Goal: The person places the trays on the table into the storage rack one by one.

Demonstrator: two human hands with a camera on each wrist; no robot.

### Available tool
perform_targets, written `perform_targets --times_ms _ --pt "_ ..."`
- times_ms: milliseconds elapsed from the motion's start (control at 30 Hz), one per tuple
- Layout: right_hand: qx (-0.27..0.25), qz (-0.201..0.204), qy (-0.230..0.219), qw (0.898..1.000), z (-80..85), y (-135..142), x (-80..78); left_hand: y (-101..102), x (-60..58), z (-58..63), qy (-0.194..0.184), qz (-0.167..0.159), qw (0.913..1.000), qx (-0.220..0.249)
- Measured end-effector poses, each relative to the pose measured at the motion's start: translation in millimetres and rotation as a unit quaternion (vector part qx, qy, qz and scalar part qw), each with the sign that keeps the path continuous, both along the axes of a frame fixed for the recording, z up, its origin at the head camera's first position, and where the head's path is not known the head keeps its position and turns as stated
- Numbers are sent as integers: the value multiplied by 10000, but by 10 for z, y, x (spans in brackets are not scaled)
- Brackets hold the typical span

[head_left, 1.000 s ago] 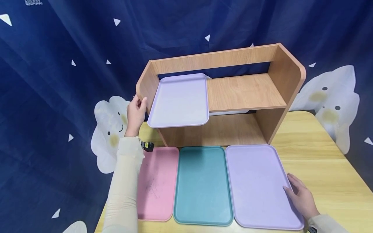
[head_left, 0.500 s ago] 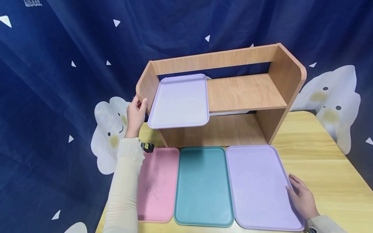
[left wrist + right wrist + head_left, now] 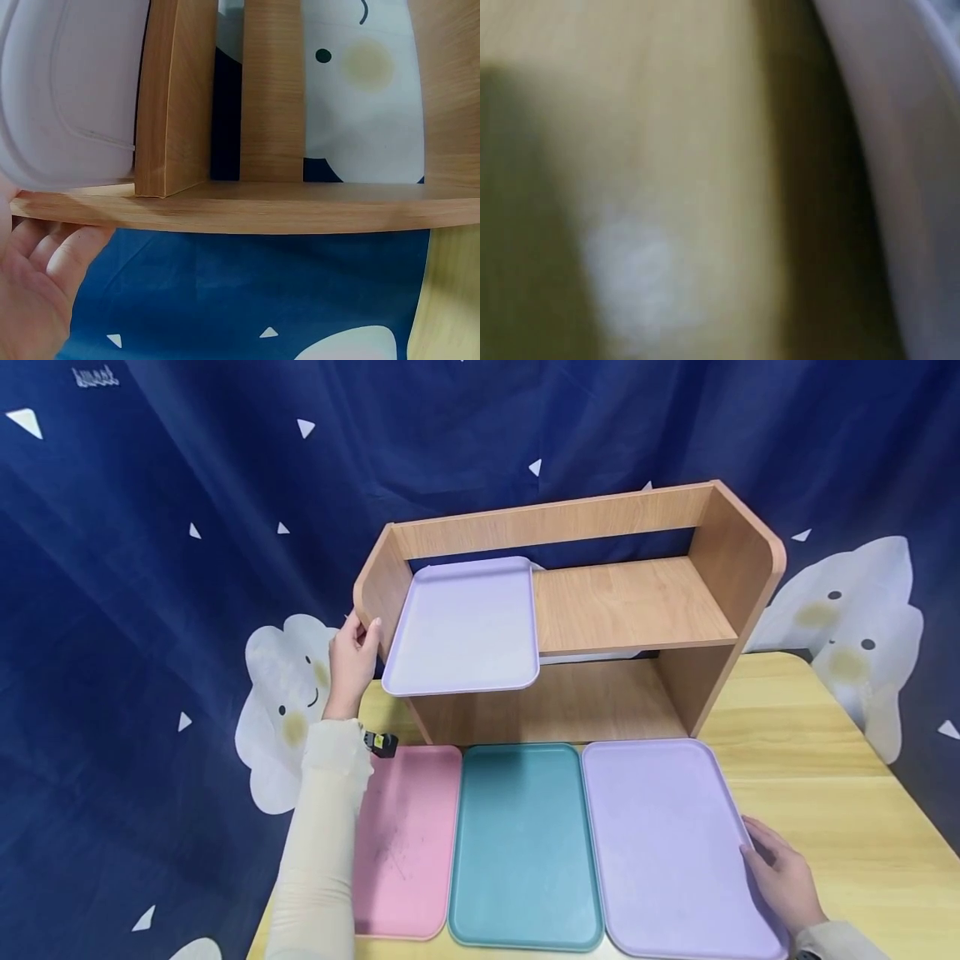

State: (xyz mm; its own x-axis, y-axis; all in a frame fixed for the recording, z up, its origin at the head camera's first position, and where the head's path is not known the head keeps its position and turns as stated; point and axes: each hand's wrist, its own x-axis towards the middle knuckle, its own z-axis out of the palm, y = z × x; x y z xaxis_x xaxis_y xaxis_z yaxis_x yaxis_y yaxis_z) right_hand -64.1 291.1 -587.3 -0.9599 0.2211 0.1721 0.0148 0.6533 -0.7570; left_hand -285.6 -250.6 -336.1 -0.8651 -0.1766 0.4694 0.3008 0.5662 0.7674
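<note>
My left hand (image 3: 352, 662) grips the left side panel (image 3: 381, 589) of a small wooden shelf unit (image 3: 633, 606). In the left wrist view its fingers (image 3: 71, 255) lie against the panel's outer face; the thumb is mostly cut off. On the upper shelf's left half rests a light purple tray (image 3: 467, 627), its front edge jutting past the board. Down at the right, my right hand (image 3: 783, 878) rests at the right edge of a larger purple tray (image 3: 671, 847), fingers extended, thumb by the rim. The right wrist view is blurred, showing only that tray's edge (image 3: 900, 157) and tabletop.
Left of the larger purple tray lie a teal tray (image 3: 527, 852) and a pink tray (image 3: 411, 852), which bears dark marks. All stand in a row on a wooden table (image 3: 840, 777) before the shelf unit. Behind hangs a dark blue curtain (image 3: 187, 652) with clouds and triangles.
The head view has shifted slightly, so the scene sits a little lower. Both hands stay at the same places, with the right hand shifting only slightly along the tray's edge.
</note>
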Motion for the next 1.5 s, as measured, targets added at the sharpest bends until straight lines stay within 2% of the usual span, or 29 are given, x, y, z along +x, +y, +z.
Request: perform_targets --times_ms 167,400,633,900,1167,1367,1500 --pt "-164 -173 -400 9989 94 29 -17 9 -13 8 39 15 10000 -10" --pt "1 -256 -999 9947 194 35 -26 27 -21 11 184 75 9998 -94" --pt "-130 -271 -973 9948 186 33 28 4 32 -34 -46 -36 10000 17" --pt "-171 -291 -1070 9937 215 33 17 6 29 -23 21 4 10000 -50" --pt "-204 -357 -741 9964 251 43 7 19 18 -7 90 34 9999 -51" --pt "-232 -424 -1110 9926 298 48 3 15 5 -9 130 44 9999 -35" --pt "-362 -331 -1282 9905 323 71 0 9 9 -12 54 28 10000 -24"
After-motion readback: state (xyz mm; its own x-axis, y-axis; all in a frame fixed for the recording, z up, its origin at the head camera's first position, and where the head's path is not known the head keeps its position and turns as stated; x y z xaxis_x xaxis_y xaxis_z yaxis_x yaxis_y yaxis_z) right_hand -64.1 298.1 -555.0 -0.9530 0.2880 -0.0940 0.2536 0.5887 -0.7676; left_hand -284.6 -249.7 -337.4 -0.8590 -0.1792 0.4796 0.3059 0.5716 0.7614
